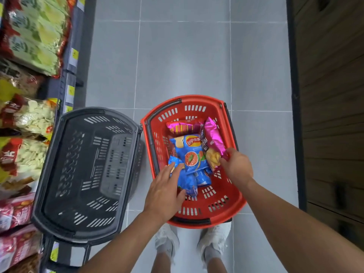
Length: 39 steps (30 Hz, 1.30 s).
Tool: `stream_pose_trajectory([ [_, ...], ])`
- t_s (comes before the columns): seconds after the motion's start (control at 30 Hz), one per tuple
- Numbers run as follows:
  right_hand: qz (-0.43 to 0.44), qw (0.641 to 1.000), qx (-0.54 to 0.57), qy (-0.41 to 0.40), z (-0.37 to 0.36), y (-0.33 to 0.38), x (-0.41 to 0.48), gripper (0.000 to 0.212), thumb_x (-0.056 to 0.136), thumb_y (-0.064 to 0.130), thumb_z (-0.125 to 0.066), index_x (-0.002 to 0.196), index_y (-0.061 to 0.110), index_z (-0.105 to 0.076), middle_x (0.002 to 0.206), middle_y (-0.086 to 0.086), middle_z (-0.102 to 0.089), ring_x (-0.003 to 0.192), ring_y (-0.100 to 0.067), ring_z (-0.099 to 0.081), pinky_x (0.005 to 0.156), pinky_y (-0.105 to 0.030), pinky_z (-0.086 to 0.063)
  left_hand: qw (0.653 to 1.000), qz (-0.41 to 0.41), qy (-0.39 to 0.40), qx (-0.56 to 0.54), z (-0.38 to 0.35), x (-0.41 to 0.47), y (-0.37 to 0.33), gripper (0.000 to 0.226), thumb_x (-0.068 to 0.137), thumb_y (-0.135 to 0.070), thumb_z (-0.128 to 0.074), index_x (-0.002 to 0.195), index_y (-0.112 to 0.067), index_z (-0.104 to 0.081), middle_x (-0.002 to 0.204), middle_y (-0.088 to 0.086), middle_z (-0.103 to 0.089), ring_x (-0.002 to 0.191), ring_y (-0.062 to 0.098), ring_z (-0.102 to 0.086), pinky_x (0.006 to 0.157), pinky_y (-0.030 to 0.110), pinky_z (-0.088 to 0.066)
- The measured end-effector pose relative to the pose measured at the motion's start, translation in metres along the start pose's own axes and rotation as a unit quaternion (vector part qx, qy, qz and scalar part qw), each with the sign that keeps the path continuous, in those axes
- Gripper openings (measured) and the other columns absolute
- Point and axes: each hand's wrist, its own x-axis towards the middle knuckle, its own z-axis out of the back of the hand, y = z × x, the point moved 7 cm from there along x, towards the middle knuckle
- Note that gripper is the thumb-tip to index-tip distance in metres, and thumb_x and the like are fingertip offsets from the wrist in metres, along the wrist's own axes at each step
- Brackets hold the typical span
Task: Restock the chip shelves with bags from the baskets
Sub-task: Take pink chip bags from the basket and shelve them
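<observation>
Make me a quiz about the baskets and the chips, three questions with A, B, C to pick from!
1. Where is the black basket?
A. Between the red basket and the chip shelves
B. Stacked inside the red basket
C. Up on a shelf

2. What colour is the Lay's bag on top of the pile?
A. Green
B. Blue
C. Yellow

3. What is the right hand doing?
A. Lying flat on the floor
B. Holding a basket handle
C. Pinching the purple chip bag

Answers:
1 A: it stands on the floor with the shelves on one side and the red basket on the other.
2 B: its wrapper is bright blue.
3 C: its fingers curl round the bag's near end.
</observation>
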Motion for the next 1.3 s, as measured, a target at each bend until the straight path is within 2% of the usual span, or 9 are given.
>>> stream_pose_trajectory([
  [0.23,0.011,0.999,0.049,-0.006,0.01,0.001,-0.002,0.037,0.095,0.017,-0.061,0.131,0.012,-0.068,0.116,-0.018,-0.074,0.109,-0.039,-0.068,0.095,-0.04,-0.053,0.999,0.02,0.009,-0.045,0.01,0.004,-0.004,0.073,0.096,-0.031,-0.062,0.161,-0.024,-0.029,0.169,0.0,-0.027,0.157,0.02,-0.023,0.127,0.039,-0.025],
  [0.43,-0.038,0.967,0.244,0.067,0.025,-0.015,-0.02,0.026,0.099,0.006,-0.058,0.123,0.008,-0.068,0.068,-0.002,-0.075,0.063,-0.02,-0.074,0.07,-0.04,-0.061,0.972,0.113,0.004,-0.208,0.021,0.016,-0.008,0.063,0.1,-0.036,-0.063,0.157,-0.029,-0.037,0.163,-0.007,-0.038,0.151,0.014,-0.035,0.122,0.039,-0.034],
  [0.6,-0.018,0.914,0.375,0.154,0.058,-0.002,-0.055,0.022,0.102,-0.003,-0.052,0.122,-0.001,-0.062,0.061,-0.004,-0.068,0.054,-0.012,-0.066,0.053,-0.025,-0.057,0.867,0.216,-0.001,-0.449,0.028,0.027,-0.027,0.062,0.096,-0.06,-0.062,0.148,-0.027,-0.051,0.147,-0.005,-0.056,0.136,0.015,-0.053,0.113,0.035,-0.041],
  [0.7,0.012,0.89,0.408,0.204,0.081,0.008,-0.077,0.022,0.101,-0.003,-0.054,0.122,-0.004,-0.063,0.067,-0.011,-0.066,0.057,-0.012,-0.066,0.055,-0.026,-0.058,0.8,0.244,0.015,-0.548,0.031,0.027,-0.038,0.089,0.068,-0.09,-0.061,0.138,-0.035,-0.06,0.138,-0.008,-0.063,0.123,0.013,-0.06,0.105,0.04,-0.049],
  [0.77,0.028,0.877,0.416,0.239,0.091,0.013,-0.09,0.021,0.101,-0.001,-0.054,0.119,-0.004,-0.064,0.069,-0.014,-0.066,0.059,-0.014,-0.065,0.058,-0.027,-0.059,0.746,0.249,0.039,-0.616,0.03,0.027,-0.046,0.103,0.052,-0.093,-0.065,0.136,-0.034,-0.062,0.125,-0.006,-0.071,0.111,0.016,-0.067,0.091,0.038,-0.055],
  [0.93,-0.002,0.857,0.44,0.267,0.09,0.01,-0.106,0.027,0.099,0.001,-0.058,0.124,-0.009,-0.058,0.069,-0.019,-0.063,0.06,-0.019,-0.065,0.059,-0.03,-0.06,0.702,0.21,0.1,-0.673,0.029,0.016,-0.07,0.073,0.075,-0.066,-0.069,0.138,-0.031,-0.06,0.127,0.003,-0.075,0.12,0.025,-0.071,0.11,0.052,-0.051],
  [1.03,0.003,0.859,0.433,0.273,0.084,0.012,-0.112,0.021,0.099,0.004,-0.058,0.117,-0.007,-0.063,0.065,-0.015,-0.061,0.059,-0.018,-0.062,0.062,-0.032,-0.06,0.7,0.208,0.087,-0.678,0.025,0.008,-0.07,0.059,0.081,-0.052,-0.073,0.136,-0.037,-0.057,0.122,0.001,-0.077,0.113,0.025,-0.074,0.104,0.05,-0.056],
  [1.2,0.015,0.868,0.404,0.288,0.071,0.021,-0.115,0.012,0.101,0.004,-0.058,0.105,0.006,-0.069,0.063,-0.012,-0.062,0.058,-0.017,-0.062,0.068,-0.035,-0.062,0.697,0.203,0.041,-0.686,0.03,0.003,-0.061,0.064,0.078,-0.037,-0.08,0.136,-0.034,-0.054,0.116,0.005,-0.078,0.104,0.03,-0.077,0.089,0.048,-0.062],
  [1.3,0.001,0.866,0.407,0.291,0.062,0.03,-0.111,0.018,0.098,0.005,-0.063,0.111,0.016,-0.066,0.067,-0.007,-0.068,0.061,-0.017,-0.065,0.067,-0.035,-0.061,0.706,0.199,-0.012,-0.679,0.038,0.002,-0.044,0.063,0.079,-0.031,-0.083,0.136,-0.03,-0.055,0.116,0.006,-0.078,0.102,0.033,-0.077,0.09,0.054,-0.061],
])
